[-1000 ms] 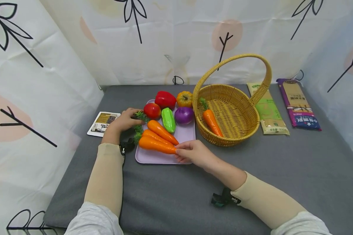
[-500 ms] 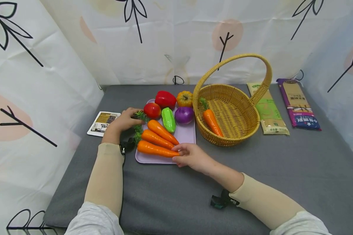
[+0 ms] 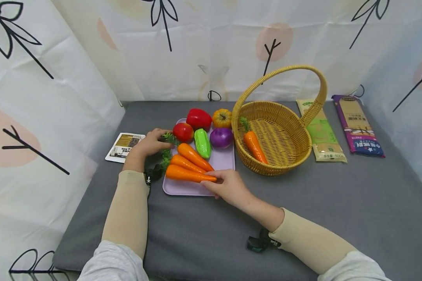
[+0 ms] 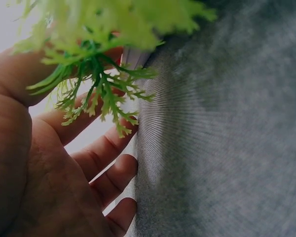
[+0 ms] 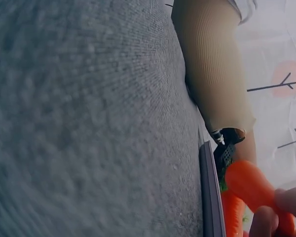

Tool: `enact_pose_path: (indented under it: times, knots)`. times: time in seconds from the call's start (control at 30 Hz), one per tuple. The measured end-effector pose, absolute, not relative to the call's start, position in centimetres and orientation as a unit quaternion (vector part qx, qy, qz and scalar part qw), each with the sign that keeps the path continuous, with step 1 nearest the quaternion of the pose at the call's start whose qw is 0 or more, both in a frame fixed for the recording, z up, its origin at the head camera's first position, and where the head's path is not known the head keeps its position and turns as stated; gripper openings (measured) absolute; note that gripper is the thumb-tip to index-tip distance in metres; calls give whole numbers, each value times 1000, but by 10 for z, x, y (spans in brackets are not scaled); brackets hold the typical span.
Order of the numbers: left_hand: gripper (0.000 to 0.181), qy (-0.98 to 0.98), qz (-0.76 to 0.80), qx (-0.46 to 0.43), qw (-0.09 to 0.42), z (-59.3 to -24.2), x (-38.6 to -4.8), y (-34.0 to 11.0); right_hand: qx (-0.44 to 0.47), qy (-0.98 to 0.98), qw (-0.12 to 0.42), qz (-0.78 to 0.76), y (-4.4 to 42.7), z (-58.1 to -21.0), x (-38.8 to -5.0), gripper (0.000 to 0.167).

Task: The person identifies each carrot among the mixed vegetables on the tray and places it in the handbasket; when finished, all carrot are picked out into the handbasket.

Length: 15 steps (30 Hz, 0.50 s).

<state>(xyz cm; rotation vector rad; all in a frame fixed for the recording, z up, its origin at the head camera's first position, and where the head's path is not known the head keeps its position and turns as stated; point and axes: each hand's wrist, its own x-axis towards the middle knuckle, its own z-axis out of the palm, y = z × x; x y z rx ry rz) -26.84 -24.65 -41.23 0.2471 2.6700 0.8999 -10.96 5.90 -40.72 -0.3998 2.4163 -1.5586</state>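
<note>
A: Readable text?
B: Purple packet (image 3: 358, 125): PASTA, on the pink band. Larger white characters below that, too blurred to read.
A: Green packet (image 3: 324, 134)?
B: 500 at the near end, rest illegible.
A: White packet (image 3: 124, 147), left side?
B: Dark print, too small. White marks on both black wrist straps (image 3: 274, 242), also unreadable.
</note>
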Motion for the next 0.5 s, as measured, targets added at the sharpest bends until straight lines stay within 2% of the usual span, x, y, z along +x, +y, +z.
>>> enact_pose_path:
  times: [0.2, 0.5]
  knots:
    - [69, 930, 321, 80, 157, -416, -271, -248, -131, 804, 110, -570, 65, -404, -109, 26]
    - [71, 931, 322, 83, 153, -415, -269, -247, -137, 782, 98, -601, 73, -384, -101, 28]
